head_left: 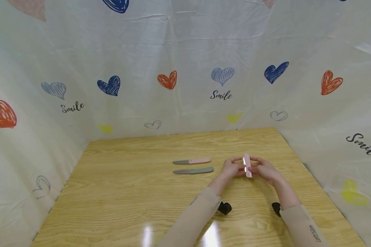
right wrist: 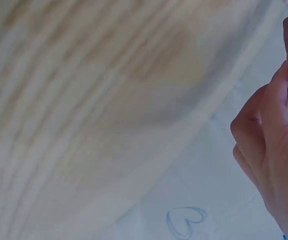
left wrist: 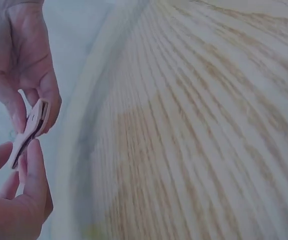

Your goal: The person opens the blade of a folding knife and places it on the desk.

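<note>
Both hands hold a pink folding knife [head_left: 247, 165] between them over the right part of the table. My left hand [head_left: 232, 168] pinches it from the left, and my right hand [head_left: 266, 171] pinches it from the other side. A bright strip runs along the left side of its handle in the head view. Seen from the left wrist, the knife [left wrist: 32, 122] shows a dark slot along its edge, with fingertips on both of its ends. To the left lie a second pink-handled knife [head_left: 200, 160] and a green-handled knife [head_left: 202, 170], blades unfolded and pointing left.
The wood-grain table [head_left: 117, 185] carries the two unfolded knives side by side. A white curtain [head_left: 191, 58] printed with hearts stands behind the table and along both its sides. Black devices [head_left: 225, 208] are worn at the wrists beside the beige sleeves [head_left: 188, 219].
</note>
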{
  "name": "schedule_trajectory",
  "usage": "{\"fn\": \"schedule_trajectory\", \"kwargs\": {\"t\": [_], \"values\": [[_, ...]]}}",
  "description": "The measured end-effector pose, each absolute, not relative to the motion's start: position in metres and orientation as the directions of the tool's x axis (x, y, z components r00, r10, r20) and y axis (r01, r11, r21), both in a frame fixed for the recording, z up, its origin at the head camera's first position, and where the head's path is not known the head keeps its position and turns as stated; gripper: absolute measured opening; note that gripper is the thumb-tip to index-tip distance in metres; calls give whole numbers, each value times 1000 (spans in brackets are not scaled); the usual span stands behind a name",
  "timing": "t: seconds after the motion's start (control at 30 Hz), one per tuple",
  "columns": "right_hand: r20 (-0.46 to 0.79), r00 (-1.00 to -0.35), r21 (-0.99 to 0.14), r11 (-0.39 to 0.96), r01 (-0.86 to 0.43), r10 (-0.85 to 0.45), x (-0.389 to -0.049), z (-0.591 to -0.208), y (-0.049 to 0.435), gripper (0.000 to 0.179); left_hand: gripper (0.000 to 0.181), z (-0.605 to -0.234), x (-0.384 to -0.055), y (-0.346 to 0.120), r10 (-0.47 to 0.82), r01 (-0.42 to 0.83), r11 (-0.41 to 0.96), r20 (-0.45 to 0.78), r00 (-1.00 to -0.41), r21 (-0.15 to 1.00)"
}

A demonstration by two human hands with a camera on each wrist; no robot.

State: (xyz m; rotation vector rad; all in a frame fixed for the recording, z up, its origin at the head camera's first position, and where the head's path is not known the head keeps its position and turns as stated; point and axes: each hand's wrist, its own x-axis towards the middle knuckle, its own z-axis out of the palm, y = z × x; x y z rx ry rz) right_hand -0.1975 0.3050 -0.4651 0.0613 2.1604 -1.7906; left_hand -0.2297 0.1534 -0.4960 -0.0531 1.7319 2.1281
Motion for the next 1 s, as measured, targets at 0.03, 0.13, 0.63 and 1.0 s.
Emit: {"fn": "schedule_trajectory", "kwargs": {"t": [0.03, 0.13, 0.63, 1.0], "values": [[-272, -943, -951, 205, 233, -192, -197, -463, 303, 64, 37, -495, -230, 150, 286, -315, -162, -261, -922, 935], [-253, -941, -958, 197, 211, -224, -197, -458, 296, 66, 39, -490, -232, 139, 309, -270, -166, -210, -928, 949], [-124, -970, -988, 117, 101, -207, -189, -433, 249, 70, 41, -460, -221, 82, 313, -155, -199, -88, -946, 968], [-65, -961, -994, 99, 40, -268, -186, -429, 211, 66, 43, -445, -202, 37, 281, -84, -129, -45, -959, 988]]}}
